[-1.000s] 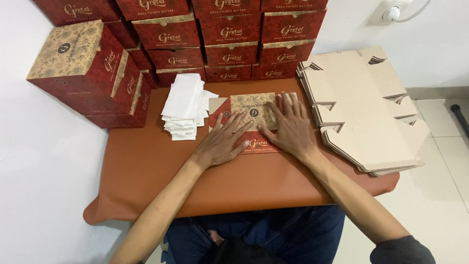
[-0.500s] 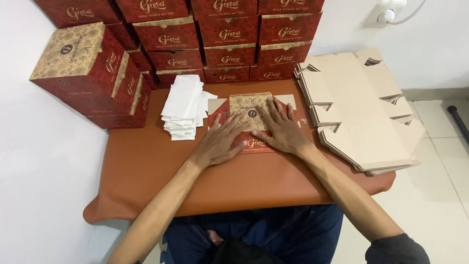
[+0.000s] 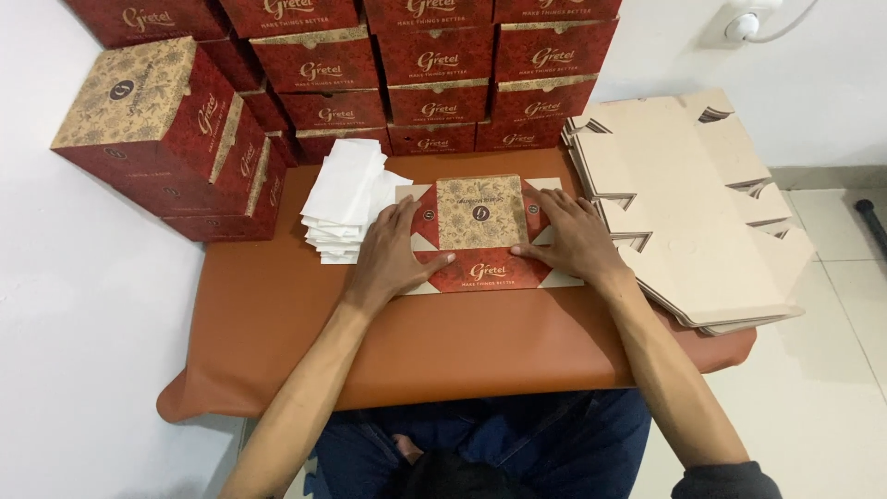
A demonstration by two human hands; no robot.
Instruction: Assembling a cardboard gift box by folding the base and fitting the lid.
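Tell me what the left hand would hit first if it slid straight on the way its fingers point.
The left hand points away from the person; beyond the flat box it probably meets the stacked red boxes.

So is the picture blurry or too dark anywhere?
Head view: sharp and evenly lit; the hands, left hand and right hand, are crisp on the flat box, with soft shadows beneath; the brown table cover shows mild sheen; edges bend slightly from the wide lens.
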